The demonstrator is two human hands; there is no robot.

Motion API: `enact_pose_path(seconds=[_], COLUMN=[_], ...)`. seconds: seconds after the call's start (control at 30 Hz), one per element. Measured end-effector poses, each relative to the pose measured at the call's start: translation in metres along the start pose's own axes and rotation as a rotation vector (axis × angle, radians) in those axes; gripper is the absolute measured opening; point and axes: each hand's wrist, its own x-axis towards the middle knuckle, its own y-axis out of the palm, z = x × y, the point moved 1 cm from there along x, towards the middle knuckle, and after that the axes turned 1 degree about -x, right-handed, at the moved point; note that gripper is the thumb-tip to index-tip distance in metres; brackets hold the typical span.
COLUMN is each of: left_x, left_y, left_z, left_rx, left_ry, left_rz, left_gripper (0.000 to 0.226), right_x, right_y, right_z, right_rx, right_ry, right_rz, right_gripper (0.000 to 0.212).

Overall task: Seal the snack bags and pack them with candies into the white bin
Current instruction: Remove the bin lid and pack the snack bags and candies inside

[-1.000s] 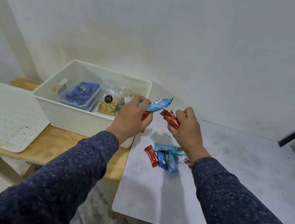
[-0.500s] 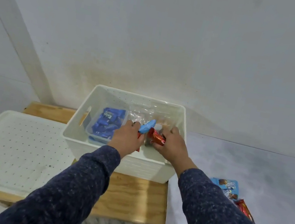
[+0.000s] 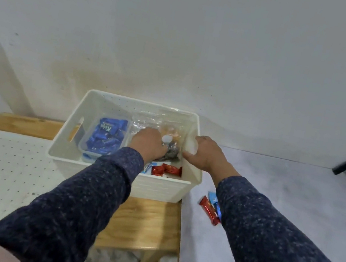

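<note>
**A:** In the head view, where did things stand?

**B:** The white bin [image 3: 87,139] sat on the wooden bench [image 3: 150,226], and both hands were at it. The left hand [image 3: 147,145] was down inside, fingers curled over the snack bags [image 3: 157,121] on the far right side; whether it pinched anything, I could not tell. The right hand [image 3: 206,154] lay on the bin's right rim, fingers loosely bent, holding nothing that showed.

**A:** And the candies?

**B:** Two red candies [image 3: 166,170] lay on the bin floor near the front wall, beside a clear tub of blue candies [image 3: 106,135] at the left. More loose candies [image 3: 210,209] waited on the grey table [image 3: 295,194], just right of the bin and partly hidden by the sleeve.

**A:** How should the step have been done well?

**B:** I judged the drop was about finished. Steadying the rim was sensible; the bags should be pressed flat so the rest fit, and then the table candies gathered in one handful.
</note>
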Motion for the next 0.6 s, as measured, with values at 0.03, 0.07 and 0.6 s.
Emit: enact_pose_path(seconds=[0.03,0.07,0.6], left_x=[0.000,-0.001,-0.058], left_y=[-0.004,-0.006,0.106], left_z=[-0.009,-0.018,-0.197], left_rx=[-0.018,-0.026,-0.303], left_ry=[0.007,0.023,0.208], left_rz=[-0.019,-0.036,-0.391], left_gripper=[0.043,0.045,0.068], right_x=[-0.003,-0.006,-0.088], right_y=[-0.006,-0.012,0.012], right_z=[-0.008,-0.017,-0.252], right_rx=[0.001,-0.003,0.057], right_ry=[0.008,0.017,0.042], right_rz=[-0.012,-0.020,-0.040], right_gripper=[0.072,0.074,0.089])
